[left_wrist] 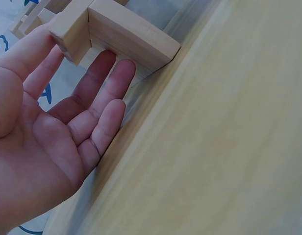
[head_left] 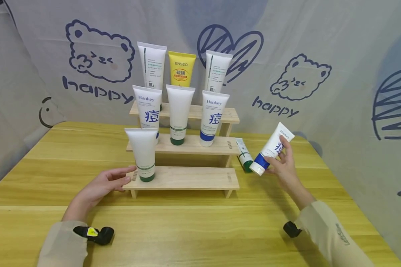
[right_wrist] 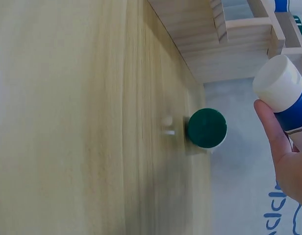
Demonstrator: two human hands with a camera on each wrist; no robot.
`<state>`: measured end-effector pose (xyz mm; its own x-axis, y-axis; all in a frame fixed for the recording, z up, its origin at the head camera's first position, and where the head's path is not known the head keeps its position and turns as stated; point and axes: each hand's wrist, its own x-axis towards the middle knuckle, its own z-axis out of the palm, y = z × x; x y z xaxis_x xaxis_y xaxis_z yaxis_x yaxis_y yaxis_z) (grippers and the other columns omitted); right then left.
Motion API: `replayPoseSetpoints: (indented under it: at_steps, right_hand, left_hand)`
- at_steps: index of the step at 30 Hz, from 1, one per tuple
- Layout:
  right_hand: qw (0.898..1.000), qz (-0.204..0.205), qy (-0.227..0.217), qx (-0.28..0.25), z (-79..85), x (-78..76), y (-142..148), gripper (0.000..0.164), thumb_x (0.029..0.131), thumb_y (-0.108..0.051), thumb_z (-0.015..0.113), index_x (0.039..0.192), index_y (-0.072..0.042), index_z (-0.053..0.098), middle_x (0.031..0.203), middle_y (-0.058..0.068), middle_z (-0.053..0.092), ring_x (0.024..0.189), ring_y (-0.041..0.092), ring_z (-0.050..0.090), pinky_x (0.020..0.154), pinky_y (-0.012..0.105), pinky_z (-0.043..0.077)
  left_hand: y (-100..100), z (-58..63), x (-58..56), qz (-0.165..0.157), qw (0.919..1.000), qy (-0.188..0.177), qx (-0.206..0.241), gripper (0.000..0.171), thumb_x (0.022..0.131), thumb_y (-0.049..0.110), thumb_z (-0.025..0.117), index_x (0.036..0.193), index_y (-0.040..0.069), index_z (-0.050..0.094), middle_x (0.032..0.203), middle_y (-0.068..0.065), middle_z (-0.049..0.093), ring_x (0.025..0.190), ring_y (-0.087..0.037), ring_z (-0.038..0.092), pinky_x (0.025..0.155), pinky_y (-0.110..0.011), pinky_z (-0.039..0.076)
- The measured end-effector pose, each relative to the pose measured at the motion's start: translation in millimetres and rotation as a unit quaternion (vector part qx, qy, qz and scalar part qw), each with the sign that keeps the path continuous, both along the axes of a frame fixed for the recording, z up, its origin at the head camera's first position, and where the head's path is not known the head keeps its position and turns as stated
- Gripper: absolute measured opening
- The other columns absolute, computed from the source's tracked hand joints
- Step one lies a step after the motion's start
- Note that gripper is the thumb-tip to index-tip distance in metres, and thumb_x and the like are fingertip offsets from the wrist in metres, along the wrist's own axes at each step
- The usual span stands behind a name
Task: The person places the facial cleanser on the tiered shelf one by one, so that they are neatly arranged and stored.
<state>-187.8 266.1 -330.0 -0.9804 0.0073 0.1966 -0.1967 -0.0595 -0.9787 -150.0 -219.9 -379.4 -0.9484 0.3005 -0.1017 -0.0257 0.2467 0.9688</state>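
My right hand (head_left: 282, 163) grips a white tube with a blue band, marked Hankey (head_left: 270, 148), tilted with its cap down. Just left of it, a white tube with a green cap (head_left: 244, 155) lies on the table beside the rack. My left hand (head_left: 101, 185) is at the left end of the rack's lowest step (head_left: 194, 178), fingertips right at the board's edge; in the left wrist view its fingers (left_wrist: 109, 83) are loosely extended. Near those fingertips, a white tube with a green cap (head_left: 143, 154) stands upright on that step.
On the wooden rack's middle step (head_left: 194, 144) stand two Hankey tubes (head_left: 214, 118) and a white green-capped tube (head_left: 180, 115). The top step bears a yellow tube (head_left: 182, 68) between two white tubes (head_left: 217, 70). A printed cloth (head_left: 167, 22) hangs behind the table (head_left: 194, 230).
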Motion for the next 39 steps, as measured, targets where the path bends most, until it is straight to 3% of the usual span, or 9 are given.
replayPoseSetpoints:
  at_steps: [4,20,28,39]
  right_hand:
    - [1.0,0.009,0.009,-0.012,6.7,6.0,-7,0.075,0.083,0.016,0.035,0.142,-0.024,0.013,0.134,0.01,0.024,0.099,0.017,0.046,0.061,0.031,0.051]
    - [0.996,0.042,0.084,-0.006,15.4,18.1,-35,0.082,0.075,0.023,0.04,0.141,-0.02,0.019,0.129,0.01,0.033,0.092,0.019,0.055,0.058,0.027,0.051]
    - [0.988,0.081,0.127,-0.029,17.9,26.1,-52,0.081,0.073,0.025,0.041,0.14,-0.017,0.022,0.123,0.012,0.036,0.089,0.02,0.056,0.058,0.028,0.051]
    - [0.981,0.115,0.158,0.001,18.9,32.2,-74,0.082,0.071,0.025,0.048,0.139,-0.015,0.024,0.129,0.012,0.034,0.095,0.021,0.053,0.065,0.029,0.051]
  left_hand:
    - [0,-0.7,-0.5,-0.001,1.0,0.001,-0.002,0.052,0.09,0.026,0.054,0.133,0.0,0.039,0.137,-0.022,0.031,0.105,-0.027,0.043,0.077,-0.036,0.045]
    - [-1,-1.3,-0.5,-0.006,0.9999,0.011,0.001,0.051,0.091,0.024,0.053,0.133,-0.001,0.039,0.136,-0.023,0.032,0.108,-0.031,0.042,0.077,-0.036,0.046]
    - [-1,-1.6,-0.5,-0.006,0.9999,0.012,0.001,0.05,0.091,0.024,0.053,0.132,-0.001,0.04,0.136,-0.023,0.032,0.106,-0.029,0.042,0.077,-0.036,0.045]
    - [-1,-2.1,-0.5,-0.003,0.9999,0.012,0.001,0.051,0.091,0.024,0.053,0.132,-0.001,0.04,0.136,-0.023,0.032,0.107,-0.03,0.042,0.076,-0.036,0.046]
